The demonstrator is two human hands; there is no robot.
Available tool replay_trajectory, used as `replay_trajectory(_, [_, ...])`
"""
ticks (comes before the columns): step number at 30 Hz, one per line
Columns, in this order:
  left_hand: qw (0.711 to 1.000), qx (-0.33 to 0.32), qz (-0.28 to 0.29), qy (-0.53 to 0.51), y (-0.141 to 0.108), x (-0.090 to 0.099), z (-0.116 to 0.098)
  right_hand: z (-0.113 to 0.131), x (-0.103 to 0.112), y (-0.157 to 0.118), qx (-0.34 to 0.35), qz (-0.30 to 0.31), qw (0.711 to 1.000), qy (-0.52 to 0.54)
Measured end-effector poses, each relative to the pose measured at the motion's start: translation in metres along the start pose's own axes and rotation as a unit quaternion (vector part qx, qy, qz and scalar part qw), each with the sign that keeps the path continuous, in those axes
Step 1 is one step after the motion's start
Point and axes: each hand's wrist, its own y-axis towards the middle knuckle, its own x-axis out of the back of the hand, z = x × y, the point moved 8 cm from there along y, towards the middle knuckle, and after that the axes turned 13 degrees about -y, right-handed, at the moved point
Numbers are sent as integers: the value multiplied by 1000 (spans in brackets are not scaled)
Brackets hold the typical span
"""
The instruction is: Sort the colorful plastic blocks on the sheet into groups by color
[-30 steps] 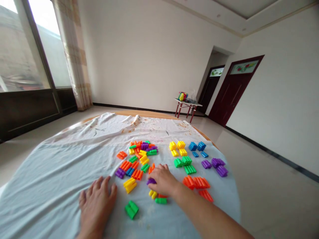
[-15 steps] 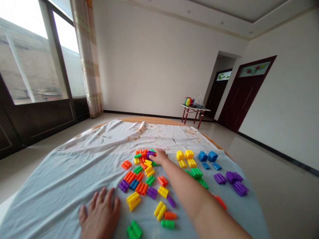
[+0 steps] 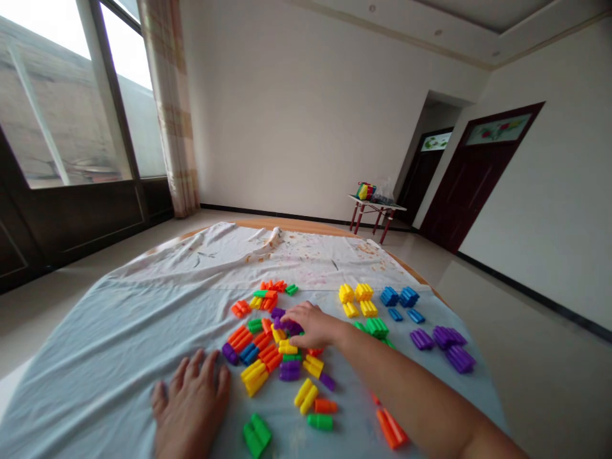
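Note:
My left hand (image 3: 194,408) lies flat on the pale blue cloth with its fingers spread, left of the mixed pile and holding nothing. Over the middle of the pile, my right hand (image 3: 315,326) curls its fingers around purple plastic building blocks (image 3: 285,324); the far side of the grip is hidden. Yellow blocks (image 3: 287,347) sit right under its thumb. Around them lie joined orange blocks (image 3: 240,339), a blue block (image 3: 249,354), another purple block (image 3: 289,371) and a yellow cluster (image 3: 255,377). Nearer me is a green block (image 3: 257,436).
Sorted by colour on the right are yellow blocks (image 3: 363,292), blue blocks (image 3: 408,297), green blocks (image 3: 377,327) and purple blocks (image 3: 449,338). Orange blocks (image 3: 391,428) are partly behind my right forearm. A small table (image 3: 377,205) stands by the far wall.
My right hand has drawn back toward me from the pile's far end, with the purple blocks moving along. Blocks in the middle have shifted. My left hand stays in place.

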Motion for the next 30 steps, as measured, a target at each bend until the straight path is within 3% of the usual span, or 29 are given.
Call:
replay_trajectory(4, [1000, 4, 10, -13, -1, 0, 0, 20, 9, -37, 73, 50, 996, 16])
replay_trajectory(6, [1000, 5, 15, -16, -1, 1, 0, 17, 17, -41, 50, 45, 997, 42])
replay_trajectory(9, [1000, 2, 17, -19, 0, 3, -1, -2, 26, -33, -41, -21, 997, 62])
replay_trajectory(13, [1000, 0, 24, -16, -1, 4, -3, -14, 12, -21, -112, -41, 993, 14])
replay_trajectory(17, [999, -9, 30, -9, -2, 4, -5, -5, -7, -24, -80, -16, 997, 11])
replay_trajectory(21, [999, -25, 32, -2, -3, 3, -7, 6, -7, -37, -1, 2, 997, 76])
replay_trajectory(26, [1000, -29, 7, -1, -1, 6, -5, -7, 2, -50, -68, -32, 996, 57])
replay_trajectory(30, [999, -31, -7, -10, 1, 6, -3, -1, -3, -54, -90, -40, 995, 5])
